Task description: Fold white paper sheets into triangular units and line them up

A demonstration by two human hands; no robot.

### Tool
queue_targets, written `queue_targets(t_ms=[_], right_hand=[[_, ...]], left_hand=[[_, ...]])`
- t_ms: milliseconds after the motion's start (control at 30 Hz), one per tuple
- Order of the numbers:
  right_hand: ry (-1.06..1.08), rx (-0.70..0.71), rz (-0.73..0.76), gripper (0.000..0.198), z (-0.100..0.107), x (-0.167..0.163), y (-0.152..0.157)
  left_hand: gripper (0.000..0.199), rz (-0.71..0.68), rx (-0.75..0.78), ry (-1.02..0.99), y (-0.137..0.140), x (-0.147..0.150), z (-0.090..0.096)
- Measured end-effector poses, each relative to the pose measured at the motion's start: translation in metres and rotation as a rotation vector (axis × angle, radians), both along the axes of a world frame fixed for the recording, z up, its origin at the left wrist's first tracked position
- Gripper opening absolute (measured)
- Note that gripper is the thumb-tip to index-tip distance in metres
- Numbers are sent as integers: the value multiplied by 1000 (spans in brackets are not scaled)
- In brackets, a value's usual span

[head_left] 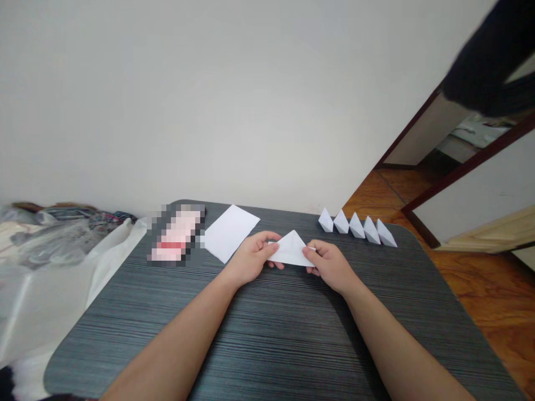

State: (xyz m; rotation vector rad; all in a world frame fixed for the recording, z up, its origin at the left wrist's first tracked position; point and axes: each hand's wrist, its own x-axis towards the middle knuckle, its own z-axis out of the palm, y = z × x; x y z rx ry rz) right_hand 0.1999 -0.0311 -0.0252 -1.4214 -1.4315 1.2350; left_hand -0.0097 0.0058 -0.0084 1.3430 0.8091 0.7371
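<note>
"Pale wall (234, 100) at twelve o'clock, wooden floor (476, 284) around four. What else does the head view show?"

"One dark, wood-grained table (267, 345). Take the folded paper (291, 249) as the clock's centre: it's a white triangle, its peak towards twelve, held between both hands above the near middle of the tabletop."

"And the fingers?"

"Left hand (251, 257) at nine, pinching that corner, thumb on top and fingertips curled beneath. Right hand (330, 264) at three, with the same narrow grip on the other corner. Whether the paper's lower edge touches the table, I can't tell."

"What's lying nearby?"

"Between nine and ten, a white sheet (229, 234); beyond it, nearer nine, a pixelated pinkish thing (178, 234). Between two and three, a row of five folded pieces (356, 227), points up."

"So how is this hold best done?"

"In my judgement, with equal, light pressure from both thumbs, so neither corner twists. I'd line up the layers along the bottom edge before pressing any crease, and run a thumb outward from the middle. Too hard a squeeze could buckle the peak."
</note>
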Motion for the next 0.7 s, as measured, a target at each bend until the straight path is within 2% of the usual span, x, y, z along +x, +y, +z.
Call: queue_targets(t_ms=[133,267,400,600,700], right_hand=[[14,-4,8,30,1,0,-1],[155,-9,-3,32,3,-3,-1],[277,74,-72,24,2,-3,1],[40,376,63,21,11,-1,0],[-17,421,138,17,13,-2,-1]], left_hand=[[33,3,24,7,1,0,-1],[33,29,50,9,0,-1,-2],[30,21,52,-6,-1,0,-4],[29,-20,78,17,-3,1,-2],[28,-37,92,36,-5,0,1]])
